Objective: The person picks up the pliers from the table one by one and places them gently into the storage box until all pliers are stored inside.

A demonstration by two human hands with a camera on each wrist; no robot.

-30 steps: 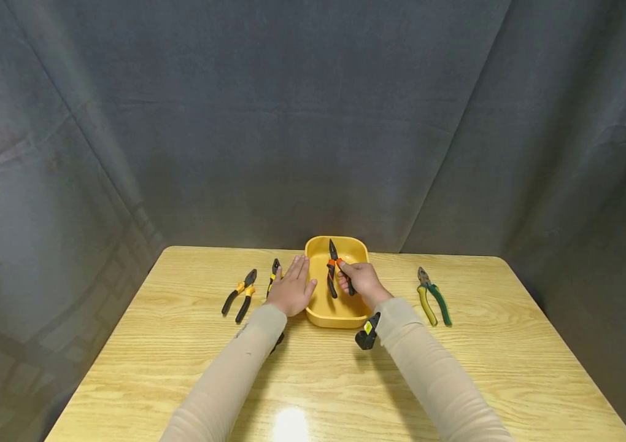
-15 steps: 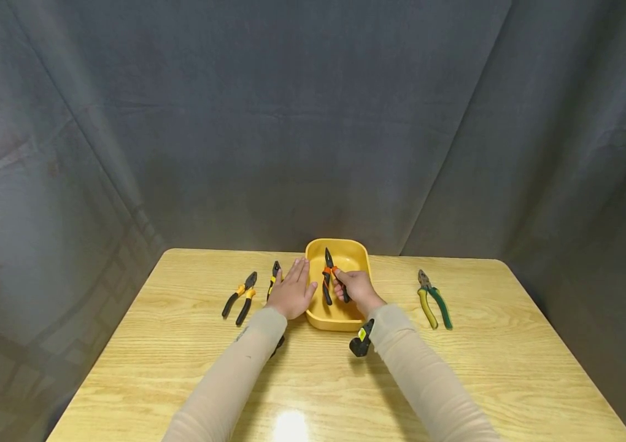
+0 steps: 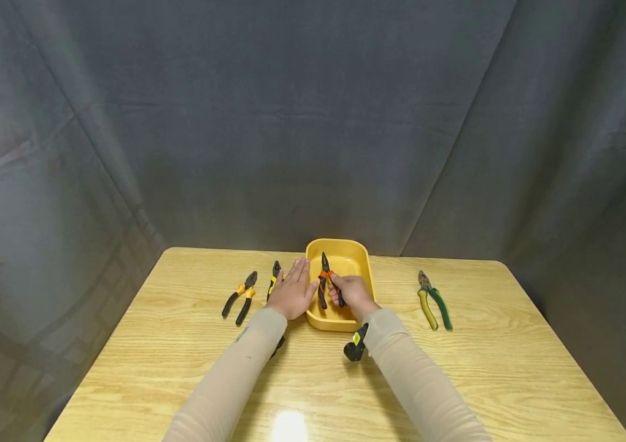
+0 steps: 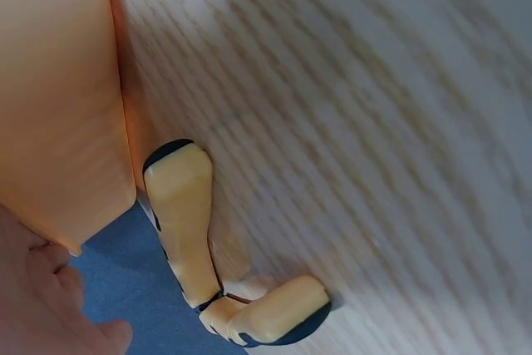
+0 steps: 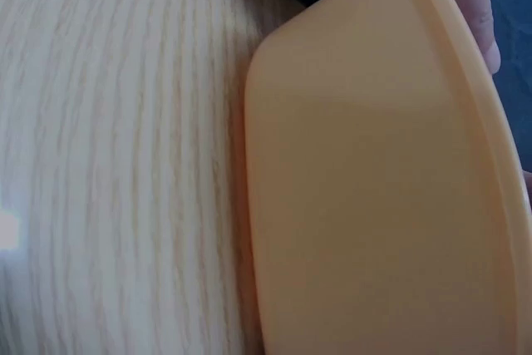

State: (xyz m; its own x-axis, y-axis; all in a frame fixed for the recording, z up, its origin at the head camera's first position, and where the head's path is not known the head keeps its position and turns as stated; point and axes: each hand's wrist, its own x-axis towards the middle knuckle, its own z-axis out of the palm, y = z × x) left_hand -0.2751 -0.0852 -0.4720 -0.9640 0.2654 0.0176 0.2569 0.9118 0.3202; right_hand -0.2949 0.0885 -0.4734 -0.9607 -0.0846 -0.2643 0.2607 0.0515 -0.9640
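A yellow plastic box (image 3: 332, 323) stands near the table's back edge. My right hand (image 3: 354, 296) pinches the right handle of long-nose pliers (image 3: 325, 264) with black and orange handles. They are inside the box's outline, tips pointing away; whether they touch its floor I cannot tell. My left hand (image 3: 292, 294) lies with straight fingers along the box's left rim. Partly behind that hand are yellow-and-black pliers (image 3: 275, 274), whose handles (image 4: 179, 222) show beside the box wall (image 4: 58, 97) in the left wrist view. The right wrist view is mostly box wall (image 5: 374, 164).
On the wooden table (image 3: 313, 380), pliers with yellow-and-black handles (image 3: 245, 296) lie to the left. Pliers with yellow and green handles (image 3: 436, 301) lie to the right. A grey curtain (image 3: 291, 123) hangs behind the table's back edge.
My right hand has moved left and toward me with the long-nose pliers, bringing them lower in view within the box's outline. My left hand has stayed at the rim.
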